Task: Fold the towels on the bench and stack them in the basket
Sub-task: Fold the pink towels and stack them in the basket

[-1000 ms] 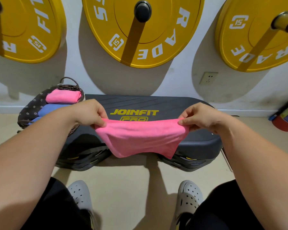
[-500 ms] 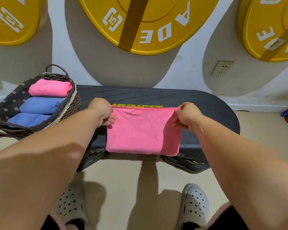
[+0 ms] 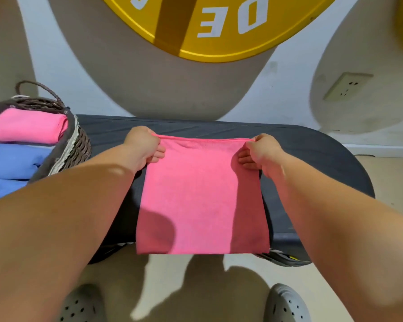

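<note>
Left hand (image 3: 144, 147), right hand (image 3: 260, 153) each pinch far corner of pink towel (image 3: 200, 194), spread mid-counter (image 3: 312, 154), hanging over near edge. Basket (image 3: 72, 145) at left end: folded pink towel (image 3: 26, 127), seemingly two blue towels (image 3: 12, 159). Final folds, stacking remain.

A pink towel (image 3: 203, 196) is pinched at its far corners by the left hand (image 3: 142, 145) and right hand (image 3: 263, 151) over the counter (image 3: 312, 147); folded towels (image 3: 26, 125) are stacked in a basket (image 3: 79, 147) at its left end
</note>
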